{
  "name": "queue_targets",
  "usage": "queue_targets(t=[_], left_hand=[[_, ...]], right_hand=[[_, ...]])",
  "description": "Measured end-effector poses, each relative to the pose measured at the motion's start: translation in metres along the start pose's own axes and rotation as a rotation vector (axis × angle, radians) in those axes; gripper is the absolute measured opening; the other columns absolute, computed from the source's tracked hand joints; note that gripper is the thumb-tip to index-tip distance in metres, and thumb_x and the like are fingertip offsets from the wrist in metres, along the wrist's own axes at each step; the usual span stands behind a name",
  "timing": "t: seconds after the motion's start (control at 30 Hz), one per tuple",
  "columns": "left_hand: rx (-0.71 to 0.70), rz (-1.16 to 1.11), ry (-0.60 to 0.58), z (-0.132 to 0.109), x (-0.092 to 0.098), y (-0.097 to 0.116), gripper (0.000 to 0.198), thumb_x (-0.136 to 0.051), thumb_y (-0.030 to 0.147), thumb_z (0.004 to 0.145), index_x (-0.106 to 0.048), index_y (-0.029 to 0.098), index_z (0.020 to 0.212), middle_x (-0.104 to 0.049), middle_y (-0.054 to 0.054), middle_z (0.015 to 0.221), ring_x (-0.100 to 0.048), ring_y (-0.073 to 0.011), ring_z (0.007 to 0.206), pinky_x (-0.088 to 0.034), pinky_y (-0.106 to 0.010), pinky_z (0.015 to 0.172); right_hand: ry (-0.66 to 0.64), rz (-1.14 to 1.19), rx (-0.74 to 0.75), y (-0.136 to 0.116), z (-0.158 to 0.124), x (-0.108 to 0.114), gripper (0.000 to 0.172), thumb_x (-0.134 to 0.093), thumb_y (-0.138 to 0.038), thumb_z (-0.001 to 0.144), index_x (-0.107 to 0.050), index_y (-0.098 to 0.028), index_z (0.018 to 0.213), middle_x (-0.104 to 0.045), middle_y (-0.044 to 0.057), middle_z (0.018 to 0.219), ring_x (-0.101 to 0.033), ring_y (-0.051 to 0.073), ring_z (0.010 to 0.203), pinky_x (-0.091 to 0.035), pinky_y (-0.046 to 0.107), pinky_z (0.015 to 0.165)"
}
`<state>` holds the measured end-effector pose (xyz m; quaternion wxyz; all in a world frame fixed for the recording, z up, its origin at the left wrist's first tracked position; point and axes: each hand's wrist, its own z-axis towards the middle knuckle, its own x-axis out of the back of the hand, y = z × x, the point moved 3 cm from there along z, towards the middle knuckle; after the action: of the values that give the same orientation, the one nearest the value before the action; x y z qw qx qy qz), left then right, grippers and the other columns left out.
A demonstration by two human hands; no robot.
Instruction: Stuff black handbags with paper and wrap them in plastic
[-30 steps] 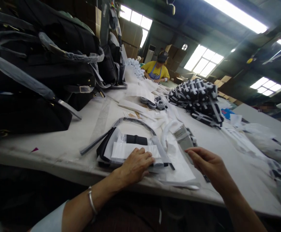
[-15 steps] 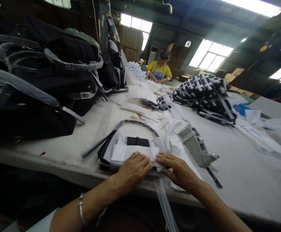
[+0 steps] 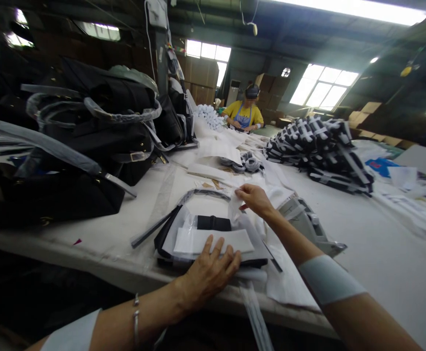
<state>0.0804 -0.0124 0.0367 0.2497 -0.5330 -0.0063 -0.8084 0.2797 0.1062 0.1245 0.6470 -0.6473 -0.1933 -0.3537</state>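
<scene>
A black handbag (image 3: 161, 234) lies on the table in front of me, partly covered by translucent wrapping and a white padding strip (image 3: 194, 240). My left hand (image 3: 213, 265) rests over the strip's lower edge, fingers stretched out and slightly spread. Above the bag's right side, my right hand (image 3: 254, 199) pinches a translucent piece of wrapping film (image 3: 234, 208) between thumb and fingers. The bag's wrapped handle (image 3: 201, 191) arches away behind it. Right of the bag stands a grey tape dispenser (image 3: 306, 222), partly hidden by my right forearm.
Black bags with wrapped straps (image 3: 84, 122) are heaped on the left. A pile of black-and-white wrapped pieces (image 3: 318, 146) sits at the back right. Grey rolls (image 3: 249, 162) and white sheets (image 3: 216, 146) lie mid-table. Across the table, a person in yellow (image 3: 244, 114) works.
My right hand has lifted off the white strip and moved up and away, with film pinched in it. My left hand has stayed on the strip, fingers more spread. The view has shifted slightly.
</scene>
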Motion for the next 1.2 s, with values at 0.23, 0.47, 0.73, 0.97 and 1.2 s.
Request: queue_targets(t=[0.23,0.47,0.73,0.97,1.2], left_hand=[[0.072,0.025,0.196,0.0,-0.009,-0.001,0.037,-0.037,0.019,0.1,-0.052,0.012,0.132,-0.063,-0.012,0.118,-0.059,-0.0289,0.116,-0.043,-0.052,0.102],[-0.008,-0.018,0.251,-0.008,0.004,-0.01,0.034,-0.04,0.019,0.099,-0.056,0.012,0.128,-0.065,-0.011,0.116,-0.06,-0.0257,0.114,-0.044,-0.048,0.104],[0.043,-0.094,0.24,-0.009,0.004,-0.012,0.035,-0.034,0.017,0.1,-0.054,0.01,0.129,-0.067,-0.011,0.112,-0.061,-0.0235,0.113,-0.045,-0.045,0.105],[0.098,-0.142,0.215,-0.009,0.013,-0.016,0.05,-0.031,0.008,0.096,-0.034,0.006,0.146,-0.066,-0.013,0.121,-0.06,-0.0219,0.119,-0.044,-0.045,0.108],[0.056,-0.191,0.257,-0.005,0.022,-0.025,0.045,-0.039,0.006,0.092,-0.049,0.01,0.135,-0.068,-0.012,0.116,-0.064,-0.0223,0.113,-0.05,-0.044,0.103]], right_hand=[[0.059,-0.203,0.102,-0.003,0.048,-0.013,0.006,-0.067,-0.02,0.08,-0.071,-0.02,0.077,-0.07,0.005,0.078,-0.064,0.02,0.084,-0.046,0.029,0.075],[-0.007,-0.061,0.232,-0.014,0.058,-0.026,0.013,-0.064,-0.028,0.081,-0.074,-0.02,0.085,-0.073,0.004,0.081,-0.065,0.02,0.082,-0.047,0.03,0.078],[-0.212,0.151,0.312,-0.036,-0.022,0.018,0.032,-0.069,-0.048,0.08,-0.076,-0.018,0.085,-0.074,0.004,0.076,-0.067,0.018,0.069,-0.053,0.029,0.067],[-0.179,-0.147,0.625,-0.026,-0.153,0.011,0.016,-0.057,-0.021,0.094,-0.073,-0.022,0.097,-0.075,0.003,0.086,-0.069,0.017,0.079,-0.053,0.026,0.073],[0.013,-0.08,0.737,-0.035,-0.188,0.012,0.016,-0.065,-0.02,0.09,-0.07,-0.023,0.105,-0.075,0.005,0.098,-0.069,0.019,0.094,-0.055,0.029,0.086]])
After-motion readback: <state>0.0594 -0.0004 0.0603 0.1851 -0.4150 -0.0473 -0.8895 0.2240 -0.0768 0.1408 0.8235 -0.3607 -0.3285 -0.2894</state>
